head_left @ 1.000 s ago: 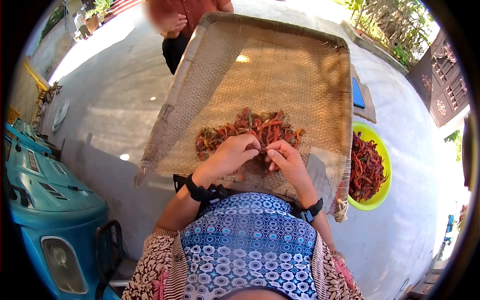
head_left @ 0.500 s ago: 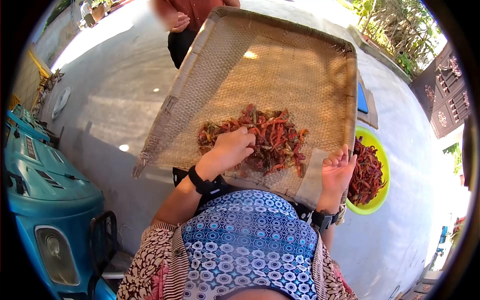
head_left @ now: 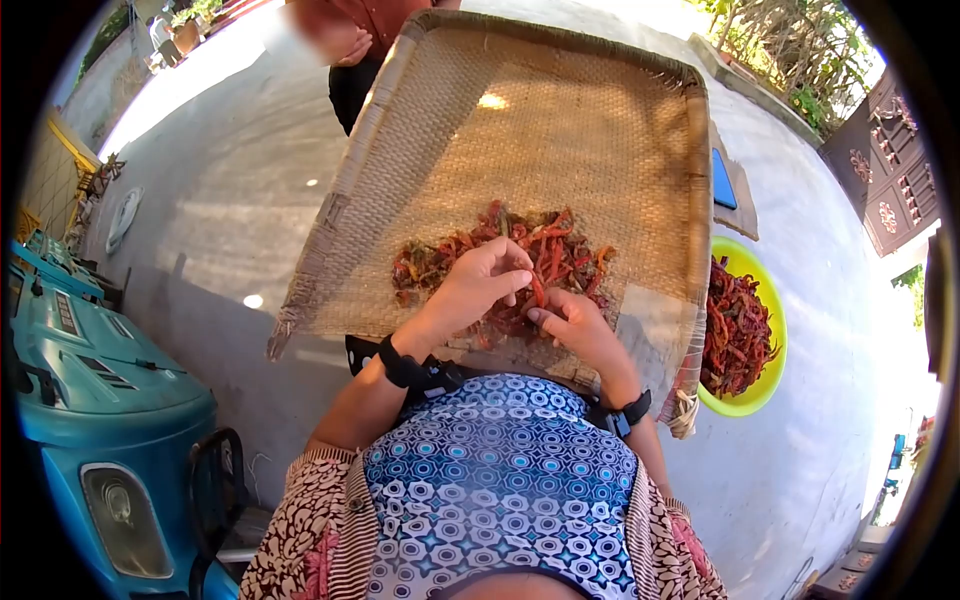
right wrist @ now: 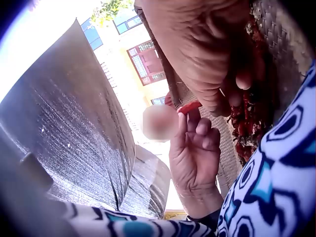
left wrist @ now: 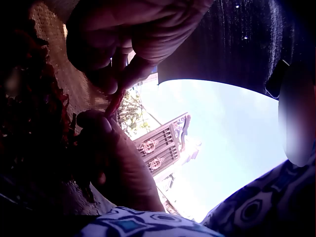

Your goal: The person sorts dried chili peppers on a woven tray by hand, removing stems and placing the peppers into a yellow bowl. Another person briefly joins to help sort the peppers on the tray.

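Observation:
Above the pile, one red chili pepper (head_left: 538, 290) spans the space between both hands. My left hand (head_left: 482, 284) pinches one end between thumb and fingers. At the other end, the thumb and fingers of my right hand (head_left: 582, 326) hold it. The left wrist view shows the chili (left wrist: 114, 103) stretched between the two sets of fingertips. From the right wrist, its red body (right wrist: 190, 107) shows above the left thumb. Below the hands lies a heap of dried red and brownish chili peppers (head_left: 565, 245) on a woven tray (head_left: 560, 130).
A lime-green basin (head_left: 775, 350) filled with red chilies stands right of the tray. Beyond it a blue flat object (head_left: 722, 180) lies on cardboard. Another person (head_left: 385, 35) is at the tray's far left corner. A teal vehicle (head_left: 110, 400) stands at the left.
My right hand was by the green basin with fingers spread half a second ago; it has come back left to the chili. My left hand has lifted from the pile with that chili.

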Demonstrator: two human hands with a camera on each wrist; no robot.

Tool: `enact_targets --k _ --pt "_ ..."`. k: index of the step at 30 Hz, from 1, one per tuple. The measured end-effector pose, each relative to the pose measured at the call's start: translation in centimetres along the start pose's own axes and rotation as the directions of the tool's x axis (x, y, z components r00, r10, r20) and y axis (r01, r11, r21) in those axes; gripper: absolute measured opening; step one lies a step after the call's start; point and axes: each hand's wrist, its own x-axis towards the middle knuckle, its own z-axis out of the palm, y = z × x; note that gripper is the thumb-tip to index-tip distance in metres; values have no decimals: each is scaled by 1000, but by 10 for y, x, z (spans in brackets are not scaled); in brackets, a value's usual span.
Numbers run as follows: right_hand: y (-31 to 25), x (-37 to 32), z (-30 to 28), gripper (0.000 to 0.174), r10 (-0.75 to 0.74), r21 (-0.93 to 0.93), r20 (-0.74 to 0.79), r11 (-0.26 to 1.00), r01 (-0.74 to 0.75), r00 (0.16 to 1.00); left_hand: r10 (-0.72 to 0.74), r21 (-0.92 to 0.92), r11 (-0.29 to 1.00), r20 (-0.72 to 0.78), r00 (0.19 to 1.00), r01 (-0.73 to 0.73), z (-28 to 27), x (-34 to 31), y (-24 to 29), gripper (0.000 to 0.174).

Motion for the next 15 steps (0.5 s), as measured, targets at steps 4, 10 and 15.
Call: enact_targets --k 4,10,15 --pt "12 -3 -4 26 38 202 -73 979 -22 997 -21 -29 999 1 1000 21 -9 1 1 16" --pt "12 -26 -39 27 60 503 -462 840 205 885 -115 788 614 145 983 -44 -36 -10 3 21" --pt "54 -43 -93 37 -37 699 -696 191 689 717 -156 877 467 208 966 -114 -44 -12 -16 18"
